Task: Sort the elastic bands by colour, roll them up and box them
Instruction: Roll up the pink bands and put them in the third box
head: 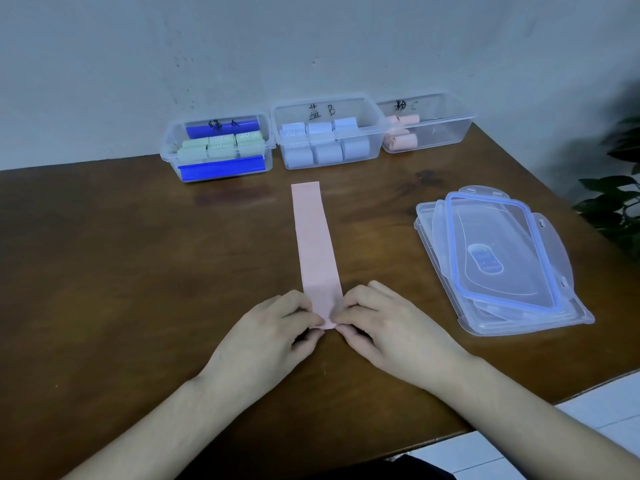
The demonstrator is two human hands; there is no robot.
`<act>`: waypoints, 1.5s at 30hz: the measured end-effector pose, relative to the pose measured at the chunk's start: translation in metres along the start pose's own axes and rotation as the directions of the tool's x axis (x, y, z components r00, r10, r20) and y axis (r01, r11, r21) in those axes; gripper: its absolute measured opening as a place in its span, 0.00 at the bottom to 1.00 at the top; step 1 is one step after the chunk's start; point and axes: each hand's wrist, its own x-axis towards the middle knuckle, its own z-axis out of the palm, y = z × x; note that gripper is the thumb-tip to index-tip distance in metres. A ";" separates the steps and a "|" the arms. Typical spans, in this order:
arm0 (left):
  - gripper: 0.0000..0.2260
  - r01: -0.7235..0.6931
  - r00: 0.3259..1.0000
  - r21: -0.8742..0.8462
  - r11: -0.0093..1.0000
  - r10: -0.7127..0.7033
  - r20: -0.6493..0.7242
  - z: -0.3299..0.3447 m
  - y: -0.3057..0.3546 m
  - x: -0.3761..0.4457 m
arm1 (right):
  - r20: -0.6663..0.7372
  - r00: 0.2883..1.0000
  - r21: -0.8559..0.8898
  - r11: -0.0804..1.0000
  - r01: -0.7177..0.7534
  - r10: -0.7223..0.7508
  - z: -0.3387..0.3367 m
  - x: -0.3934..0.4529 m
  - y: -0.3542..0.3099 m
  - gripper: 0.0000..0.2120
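Observation:
A long pink elastic band (313,240) lies flat on the brown table (138,271), stretching away from me. My left hand (277,337) and my right hand (384,330) pinch its near end, where a small fold or roll has started. Three clear boxes stand by the wall. The left box (166,152) holds green rolls (221,147), the middle box (278,147) holds pale blue rolls (325,147), and the right box (446,133) holds pink rolls (401,133).
Stacked clear lids (498,258), the top one with a blue seal, lie on the table to the right. Dark plant leaves (620,195) hang past the table's right edge. The table's front edge runs close to my forearms.

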 end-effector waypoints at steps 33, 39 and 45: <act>0.06 0.070 0.997 -0.016 0.997 -0.070 0.019 0.002 -0.008 0.015 | -0.006 1.000 -0.038 0.999 -0.007 0.007 0.004 0.011 0.009 0.10; 0.09 0.131 0.991 -0.072 0.989 -0.130 0.025 0.001 -0.010 0.016 | -0.005 0.999 0.013 0.998 -0.054 0.054 -0.002 0.014 0.009 0.10; 0.05 0.095 0.994 -0.097 0.991 -0.099 -0.040 0.003 -0.011 0.016 | 0.001 0.997 -0.006 0.997 -0.083 0.083 -0.001 0.018 0.010 0.10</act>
